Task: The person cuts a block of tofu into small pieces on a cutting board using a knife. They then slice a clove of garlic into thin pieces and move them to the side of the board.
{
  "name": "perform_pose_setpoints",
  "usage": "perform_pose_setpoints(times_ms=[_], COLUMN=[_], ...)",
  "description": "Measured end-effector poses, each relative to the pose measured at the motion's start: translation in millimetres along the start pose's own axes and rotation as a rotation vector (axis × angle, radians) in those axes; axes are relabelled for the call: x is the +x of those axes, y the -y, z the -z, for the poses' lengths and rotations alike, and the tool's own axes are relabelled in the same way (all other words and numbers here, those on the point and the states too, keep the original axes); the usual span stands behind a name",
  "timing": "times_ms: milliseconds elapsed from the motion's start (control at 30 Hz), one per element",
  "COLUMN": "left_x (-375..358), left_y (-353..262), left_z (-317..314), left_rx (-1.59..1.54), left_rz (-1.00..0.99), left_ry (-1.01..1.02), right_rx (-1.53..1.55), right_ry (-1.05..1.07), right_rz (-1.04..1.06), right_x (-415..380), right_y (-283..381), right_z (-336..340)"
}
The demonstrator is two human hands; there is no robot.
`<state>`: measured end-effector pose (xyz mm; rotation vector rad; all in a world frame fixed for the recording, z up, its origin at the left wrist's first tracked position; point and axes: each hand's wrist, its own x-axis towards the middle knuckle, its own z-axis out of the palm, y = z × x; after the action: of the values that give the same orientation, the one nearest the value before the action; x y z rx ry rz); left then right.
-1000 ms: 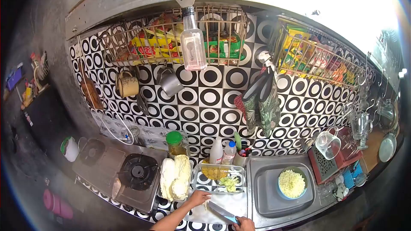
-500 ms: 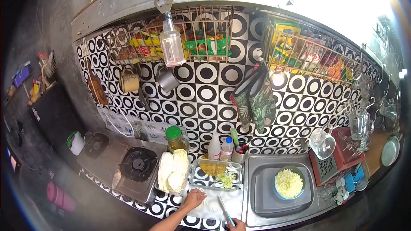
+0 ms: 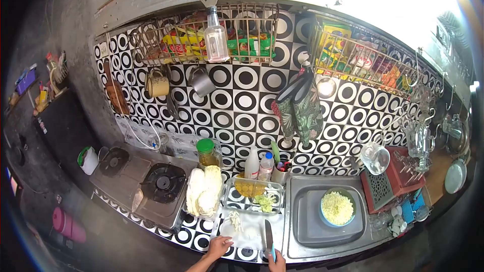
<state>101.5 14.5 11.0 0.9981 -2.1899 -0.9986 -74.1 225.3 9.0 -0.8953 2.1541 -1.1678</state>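
Note:
My right hand is closed around the light blue handle of a knife, its blade pointing away over a white cutting board. My left hand rests at the board's near left edge, fingers loosely bent, with nothing visible in them. Pale cut strips lie in a small pile on the board beyond that hand. Behind the board, a clear glass dish holds chopped light green pieces. Pale, long cabbages stand to the left of the dish.
On the right, a bowl of shredded pale vegetable stands in the steel sink. A two-burner stove is at left. A green-lidded jar and bottles line the tiled wall. Wire baskets hang above.
My left hand has drawn back toward me from the strips, leaving them in view on the board. The knife has turned more upright, its blade's flat side showing. The camera view has shifted slightly.

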Motion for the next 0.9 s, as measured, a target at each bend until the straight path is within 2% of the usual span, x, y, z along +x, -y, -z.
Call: perform_pose_setpoints(times_ms=[33, 67, 167, 200, 233, 300, 333, 433, 533, 567, 633, 667, 733, 767, 833, 900], left_x=[-2.8, -5.5, -15.0, -17.3, -19.5, -23.5, -26.4, -39.8, -57.2, -64.0, -71.8, -74.2, -85.9, -89.9, -98.3, -105.0], left_y=[1.0, 2.3, 11.4, 9.3, 5.7, 2.5, 3.8, 14.4, 15.7, 17.1, 21.7, 21.5, 20.6, 21.0, 12.9, 19.9], left_z=[0.9, 1.6, 4.5, 9.3, 14.1, 25.0, 28.5, 34.6, 42.8, 44.5, 48.2, 52.6, 57.6, 57.9, 64.8, 67.3], left_rx=[-0.004, -0.043, -0.066, -0.093, -0.123, -0.132, -0.163, -0.164, -0.200, -0.217, -0.185, -0.193, -0.203, -0.205, -0.241, -0.229], left_rz=[-0.005, 0.021, 0.018, 0.027, 0.040, 0.067, 0.050, 0.042, 0.103, 0.149, 0.088, 0.104, 0.113, 0.092, 0.167, 0.199], left_ry=[0.011, -0.003, -0.013, -0.006, 0.004, 0.023, 0.004, -0.027, 0.002, -0.002, -0.008, 0.026, 0.047, 0.024, 0.021, 0.031], right_rx=[-0.050, -0.131, 0.013, 0.030, -0.018, -0.108, -0.136, 0.016, -0.086, -0.059, 0.072, 0.359, 0.442, 0.128, 0.030, -0.019], right_ry=[0.004, 0.018, -0.087, -0.007, -0.052, -0.095, -0.269, -0.265, -0.422, -0.499, -0.631, -0.627, -0.486, -0.428, -0.287, -0.246], right_rz=[-0.071, -0.014, -0.012, -0.195, -0.140, -0.180, 0.022, -0.085, 0.123, 0.224, 0.295, 0.201, 0.245, 0.281, -0.162, -0.212], right_x=[-5.7, -16.3, -38.4, -44.4, -50.9, -58.9, -61.0, -60.5, -60.0, -61.1, -72.1, -84.1, -93.6, -99.2, -111.2, -122.5], right_y=[-4.1, -8.9, 5.1, 16.2, 11.1, -2.9, 0.6, 36.6, 85.4, 95.9, 121.9, 148.8, 137.8, 111.3, 104.6, 73.3], right_z=[-3.7, -4.5, -15.5, -14.2, -19.7, -32.8, -40.9, -33.9, -13.1, -6.2, 6.1, 7.7, -0.4, -6.4, -21.6, -37.7])
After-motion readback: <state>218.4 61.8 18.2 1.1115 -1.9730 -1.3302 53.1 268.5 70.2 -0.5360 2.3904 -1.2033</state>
